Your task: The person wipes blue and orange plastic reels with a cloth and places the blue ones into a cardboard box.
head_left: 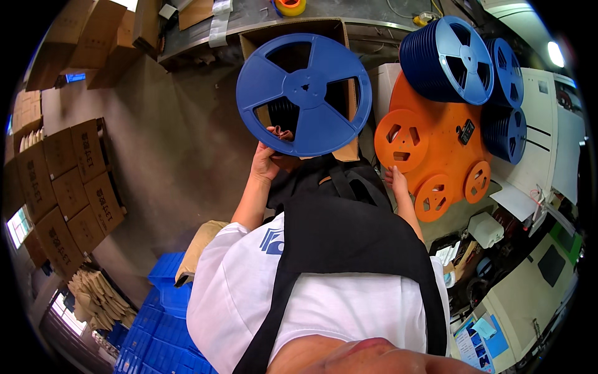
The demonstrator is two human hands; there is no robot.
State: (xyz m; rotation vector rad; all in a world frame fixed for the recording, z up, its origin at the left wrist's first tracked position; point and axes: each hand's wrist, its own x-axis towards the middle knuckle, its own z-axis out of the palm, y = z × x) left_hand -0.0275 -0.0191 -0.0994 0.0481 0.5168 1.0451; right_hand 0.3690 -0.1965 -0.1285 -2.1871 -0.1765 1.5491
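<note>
A large blue plastic reel with three wide openings stands in front of me, its flat face toward me. My left hand grips its lower left rim, and some fingertips show through the opening there. Behind the reel is an open cardboard box, with more dark blue reel edges visible inside it. Lower right of the reel, my right hand is at the bottom edge of an orange slotted disc, fingers apart and loosely bent. I cannot tell whether it touches the disc.
Stacks of blue reels stand beyond the orange round plate, at the right. Cardboard cartons are piled at the left. Blue plastic crates sit low on the left. A grey workbench with a yellow tape roll runs across the far side.
</note>
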